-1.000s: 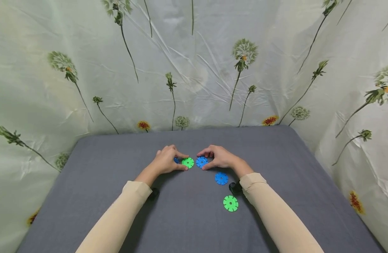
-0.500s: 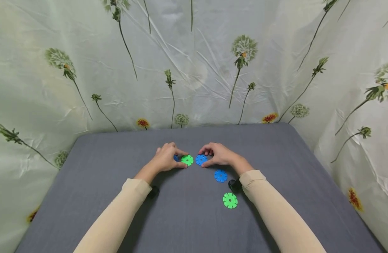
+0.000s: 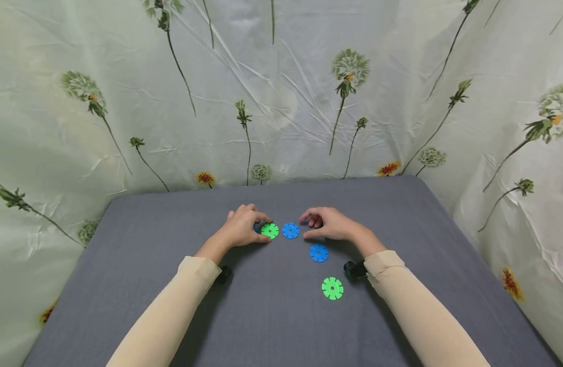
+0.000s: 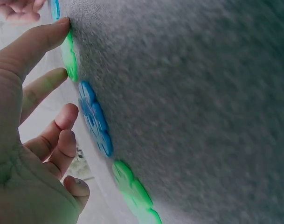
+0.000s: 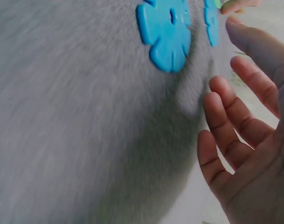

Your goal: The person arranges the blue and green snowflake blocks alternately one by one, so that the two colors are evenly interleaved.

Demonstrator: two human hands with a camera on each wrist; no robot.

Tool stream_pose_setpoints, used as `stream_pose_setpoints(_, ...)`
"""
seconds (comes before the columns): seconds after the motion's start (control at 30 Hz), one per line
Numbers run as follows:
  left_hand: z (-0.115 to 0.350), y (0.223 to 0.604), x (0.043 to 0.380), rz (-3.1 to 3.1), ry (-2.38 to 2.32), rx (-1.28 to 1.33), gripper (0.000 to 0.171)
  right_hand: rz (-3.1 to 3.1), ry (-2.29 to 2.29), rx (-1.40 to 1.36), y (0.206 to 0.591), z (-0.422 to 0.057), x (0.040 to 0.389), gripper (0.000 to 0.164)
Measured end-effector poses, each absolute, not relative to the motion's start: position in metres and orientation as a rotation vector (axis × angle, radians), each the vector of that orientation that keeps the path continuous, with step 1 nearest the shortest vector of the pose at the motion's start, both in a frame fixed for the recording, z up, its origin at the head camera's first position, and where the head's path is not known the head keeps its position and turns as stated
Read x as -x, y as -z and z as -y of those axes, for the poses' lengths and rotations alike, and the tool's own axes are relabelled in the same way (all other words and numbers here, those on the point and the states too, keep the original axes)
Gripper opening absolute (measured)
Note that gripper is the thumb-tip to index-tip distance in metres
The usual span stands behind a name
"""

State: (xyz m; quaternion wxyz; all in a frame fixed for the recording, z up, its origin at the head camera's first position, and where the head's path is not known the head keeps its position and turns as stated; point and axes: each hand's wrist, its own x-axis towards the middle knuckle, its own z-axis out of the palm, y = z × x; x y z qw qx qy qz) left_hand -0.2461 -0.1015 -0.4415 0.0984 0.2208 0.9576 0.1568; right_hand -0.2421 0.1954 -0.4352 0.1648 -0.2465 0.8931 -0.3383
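Note:
My left hand (image 3: pixel 235 229) pinches a green notched disc (image 3: pixel 274 234) by opposite edges, thumb and index finger on its rim, as the disc lies on the table. Right of it, slightly apart, lies a blue notched disc (image 3: pixel 291 236). My right hand (image 3: pixel 334 224) is just right of that blue disc, fingers loosely bent, holding nothing. Under the left hand, a second blue disc (image 4: pixel 96 122) and another green disc (image 4: pixel 134 190) show in the left wrist view; from the head they are mostly hidden.
Nearer the body on the grey cloth-covered table (image 3: pixel 272 316) lie another blue disc (image 3: pixel 319 258) and a green disc (image 3: pixel 332 295), below the right hand. A flower-printed curtain (image 3: pixel 290 148) hangs behind the table's far edge. Dark cameras sit on both wrists.
My right hand has let go of the blue disc and drawn off to the right; that disc stays in place. The left hand keeps its pinch on the green disc.

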Motion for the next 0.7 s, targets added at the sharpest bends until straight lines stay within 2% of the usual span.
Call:
stream_pose_setpoints(0.4,0.08,0.439,0.254,-2.747,-0.639,-0.726,0.057,-2.343,1.037,0.687,0.421,-0.241,0.191,0.037)
stream_pose_setpoints(0.7,0.073,0.444,0.257,-2.723,-0.634,-0.708,0.056,-2.249,1.057,0.695,0.43,-0.244,0.152,0.036)
